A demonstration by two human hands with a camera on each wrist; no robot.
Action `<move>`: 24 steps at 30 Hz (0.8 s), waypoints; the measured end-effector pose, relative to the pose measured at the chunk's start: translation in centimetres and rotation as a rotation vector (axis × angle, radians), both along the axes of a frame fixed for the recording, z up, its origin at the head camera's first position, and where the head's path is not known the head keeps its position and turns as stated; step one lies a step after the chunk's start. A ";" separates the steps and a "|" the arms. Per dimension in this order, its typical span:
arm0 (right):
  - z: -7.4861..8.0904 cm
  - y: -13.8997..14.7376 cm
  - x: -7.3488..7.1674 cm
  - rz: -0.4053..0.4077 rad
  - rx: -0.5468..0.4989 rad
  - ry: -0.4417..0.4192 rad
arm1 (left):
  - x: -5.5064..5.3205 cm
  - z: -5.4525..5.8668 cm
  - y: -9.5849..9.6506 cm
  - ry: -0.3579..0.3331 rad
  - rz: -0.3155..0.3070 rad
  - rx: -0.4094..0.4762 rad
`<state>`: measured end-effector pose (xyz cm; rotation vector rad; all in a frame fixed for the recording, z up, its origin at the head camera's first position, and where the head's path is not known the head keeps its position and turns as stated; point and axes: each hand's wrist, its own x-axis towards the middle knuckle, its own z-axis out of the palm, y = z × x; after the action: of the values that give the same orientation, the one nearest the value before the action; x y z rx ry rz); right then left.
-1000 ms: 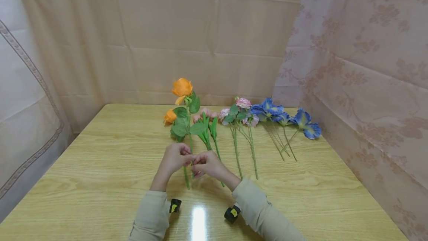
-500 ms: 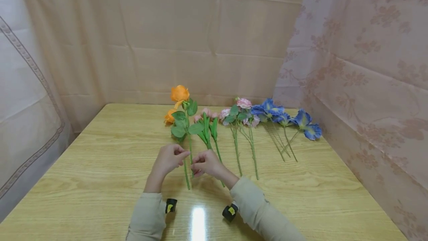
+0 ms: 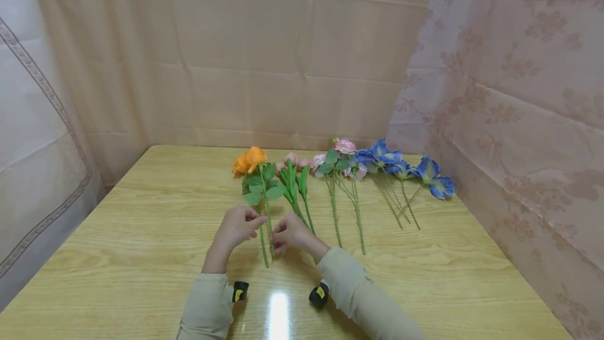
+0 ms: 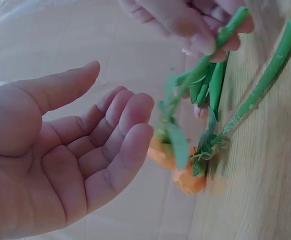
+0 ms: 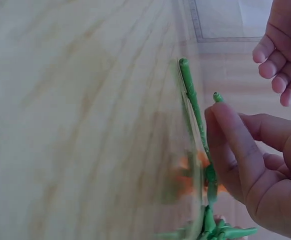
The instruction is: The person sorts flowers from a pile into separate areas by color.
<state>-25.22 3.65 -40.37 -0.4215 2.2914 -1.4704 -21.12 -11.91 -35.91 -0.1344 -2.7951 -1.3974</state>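
Note:
My right hand pinches the lower stem of an orange rose, its green stem end showing past the fingertips in the right wrist view. A second orange rose lies close beside it; its stem rests on the table. Beside the stems, my left hand holds nothing, its fingers loosely bent and the thumb apart in the left wrist view. Just right of the roses lie pink flowers with long green leaves, their lower stems partly behind my right hand.
Pink ruffled flowers on green stems lie right of centre on the wooden table. Farther right are several blue flowers with thin crossing stems. A beige curtain hangs behind the table, a patterned cloth at the right.
The pinched orange rose has tipped down from raised to near the table, its bloom now beside the other rose. My left hand has let go of the stem and drawn slightly left.

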 end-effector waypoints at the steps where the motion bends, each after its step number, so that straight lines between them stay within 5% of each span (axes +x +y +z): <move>1: -0.1 0.0 -0.1 -0.001 0.006 -0.015 | 0.0 0.0 0.0 -0.004 -0.001 -0.001; 16: -0.4 0.8 -0.3 -0.027 0.010 -0.097 | -0.2 -0.7 0.5 -0.016 -0.052 -0.034; 19: -0.1 1.7 -0.2 -0.018 0.004 -0.044 | -0.2 -0.8 0.8 0.052 -0.059 -0.077; 24: 0.6 4.0 -0.5 -0.018 0.109 0.217 | -0.7 -0.8 1.2 0.228 -0.049 -0.179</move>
<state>-25.68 7.62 -39.75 -0.5534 2.5362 -1.3586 -21.80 -10.72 -36.73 -0.3426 -2.7357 -1.0603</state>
